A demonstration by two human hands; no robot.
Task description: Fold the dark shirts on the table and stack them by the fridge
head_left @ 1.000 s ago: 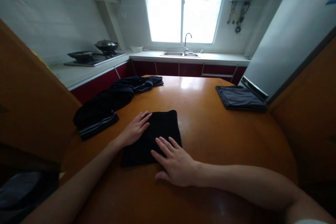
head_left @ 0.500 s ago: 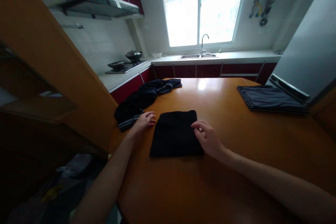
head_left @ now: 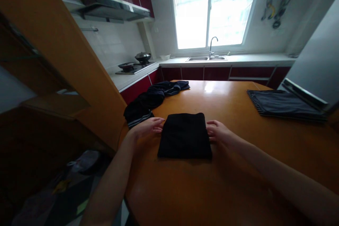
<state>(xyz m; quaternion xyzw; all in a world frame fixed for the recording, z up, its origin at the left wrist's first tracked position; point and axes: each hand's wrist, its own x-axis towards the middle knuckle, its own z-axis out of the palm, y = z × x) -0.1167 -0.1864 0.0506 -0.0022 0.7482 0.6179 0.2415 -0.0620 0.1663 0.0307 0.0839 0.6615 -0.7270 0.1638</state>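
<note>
A black folded garment (head_left: 185, 136) lies flat as a rough square on the wooden table (head_left: 190, 187), in front of me. At its left edge is my left hand (head_left: 151, 126), its fingers stretched out and slightly bent, touching or almost touching the cloth. My right hand (head_left: 219, 132) is at the opposite edge, fingers apart and their tips against the side of the fabric. Neither hand grips anything that I can see. Just beyond my left hand lies a heap of dark clothes (head_left: 150, 97), one piece with pale stripes.
A stack of dark folded clothes (head_left: 284, 102) sits at the table's right side, near the refrigerator (head_left: 317, 56). A wooden cabinet (head_left: 87, 77) rises on the left. Behind are a stove with pans (head_left: 143, 56) and a sink (head_left: 197, 58) beneath a window.
My right hand has moved from on top of the garment's right edge to beside it, its fingers now straighter. My left hand stays by the left edge. The view has shifted slightly left.
</note>
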